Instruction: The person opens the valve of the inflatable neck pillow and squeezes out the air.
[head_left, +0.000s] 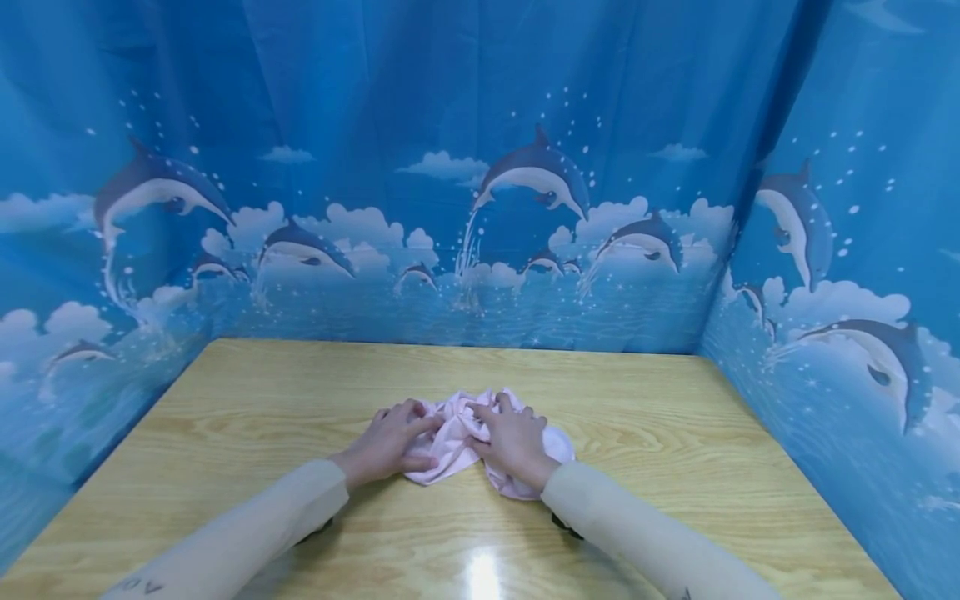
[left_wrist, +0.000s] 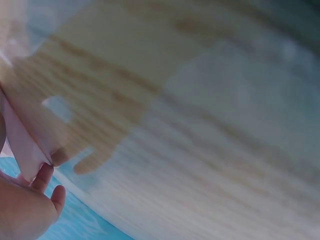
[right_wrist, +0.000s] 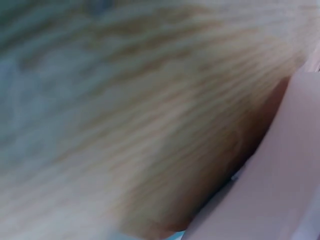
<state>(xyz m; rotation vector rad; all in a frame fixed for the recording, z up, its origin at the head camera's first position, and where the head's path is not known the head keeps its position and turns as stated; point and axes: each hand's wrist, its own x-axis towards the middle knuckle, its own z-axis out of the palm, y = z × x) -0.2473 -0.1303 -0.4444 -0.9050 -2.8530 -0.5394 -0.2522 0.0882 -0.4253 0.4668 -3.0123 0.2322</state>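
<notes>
A pale pink cloth lies crumpled in folds on the wooden table. At its left side my left hand grips the fabric, thumb nearer me and curled fingers farther off. My right hand lies over the right part, its bent fingers holding the bunched folds near the middle. Some cloth shows beyond the right wrist. In the left wrist view, fingertips of the left hand meet a cloth edge. A blurred pale pink sweep of cloth fills the right wrist view's lower right; the right fingers are hidden there.
The light wood-grain table extends around the cloth on all sides. Blue curtains printed with dolphins and clouds stand along its back, left and right edges. A bright light reflection shows on the near tabletop.
</notes>
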